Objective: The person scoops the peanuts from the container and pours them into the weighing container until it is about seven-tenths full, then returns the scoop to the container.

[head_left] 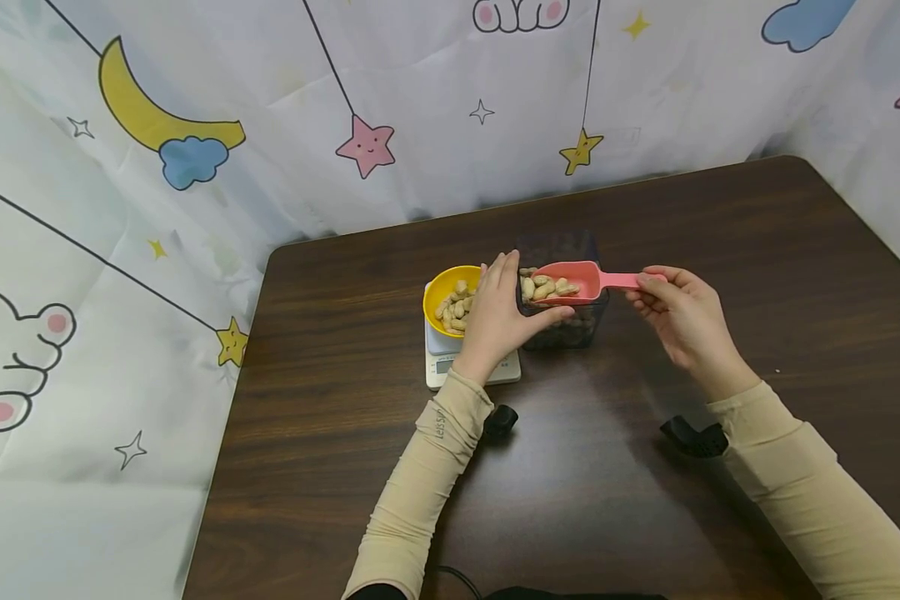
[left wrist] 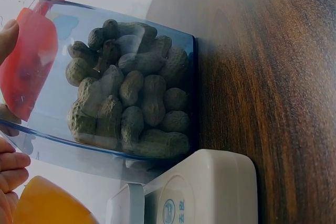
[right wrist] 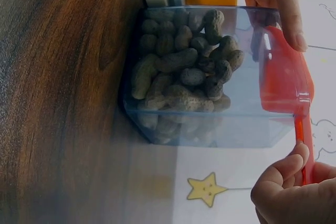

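Observation:
My right hand (head_left: 686, 321) pinches the handle of a pink-red scoop (head_left: 591, 280), whose blade holds several unshelled peanuts (head_left: 546, 289). The scoop sits level at the mouth of a clear bluish container (right wrist: 231, 132). Inside, a pile of peanuts (left wrist: 142, 93) fills the lower part. My left hand (head_left: 498, 308) rests against the container's left side, fingers extended and thumb stretched across the front near the rim. To the left, a yellow bowl (head_left: 437, 287) with peanuts stands on a white kitchen scale (head_left: 438, 379); the left hand partly hides the bowl.
Everything stands on a dark wood-grain table (head_left: 330, 350). Behind and to the left hangs a white curtain (head_left: 285, 125) with cartoon moons and stars. Black wrist devices show beside both sleeves, and a dark cable (head_left: 461, 577) lies near the front edge.

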A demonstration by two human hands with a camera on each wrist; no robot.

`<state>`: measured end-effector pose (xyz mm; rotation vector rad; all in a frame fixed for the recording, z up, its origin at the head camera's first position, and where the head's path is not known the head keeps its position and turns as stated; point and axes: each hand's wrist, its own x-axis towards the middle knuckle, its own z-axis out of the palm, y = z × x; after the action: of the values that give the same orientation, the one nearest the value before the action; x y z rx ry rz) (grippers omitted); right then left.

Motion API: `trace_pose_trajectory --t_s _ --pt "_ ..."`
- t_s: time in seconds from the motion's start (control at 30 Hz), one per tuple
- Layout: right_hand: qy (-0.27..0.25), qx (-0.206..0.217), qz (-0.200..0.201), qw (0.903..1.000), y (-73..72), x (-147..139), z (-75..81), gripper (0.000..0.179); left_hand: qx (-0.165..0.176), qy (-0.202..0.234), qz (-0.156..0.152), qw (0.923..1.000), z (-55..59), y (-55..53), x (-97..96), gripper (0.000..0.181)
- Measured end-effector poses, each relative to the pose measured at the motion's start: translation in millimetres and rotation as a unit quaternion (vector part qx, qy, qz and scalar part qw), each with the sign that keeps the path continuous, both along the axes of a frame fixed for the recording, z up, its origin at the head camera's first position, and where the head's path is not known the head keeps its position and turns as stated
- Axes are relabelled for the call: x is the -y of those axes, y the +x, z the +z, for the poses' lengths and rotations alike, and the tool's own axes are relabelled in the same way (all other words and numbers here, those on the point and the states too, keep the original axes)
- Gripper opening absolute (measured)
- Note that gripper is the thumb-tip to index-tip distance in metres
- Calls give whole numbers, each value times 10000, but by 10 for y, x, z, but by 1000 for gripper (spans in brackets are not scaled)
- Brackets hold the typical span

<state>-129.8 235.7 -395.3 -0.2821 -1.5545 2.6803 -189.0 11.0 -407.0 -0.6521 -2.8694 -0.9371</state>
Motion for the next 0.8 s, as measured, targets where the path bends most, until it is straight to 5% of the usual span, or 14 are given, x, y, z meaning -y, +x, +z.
trace_pose_trajectory --t_s 0.8 --pt "-615 312 273 9972 17 -41 -34 26 37 -9 23 10000 0 6 -8 102"
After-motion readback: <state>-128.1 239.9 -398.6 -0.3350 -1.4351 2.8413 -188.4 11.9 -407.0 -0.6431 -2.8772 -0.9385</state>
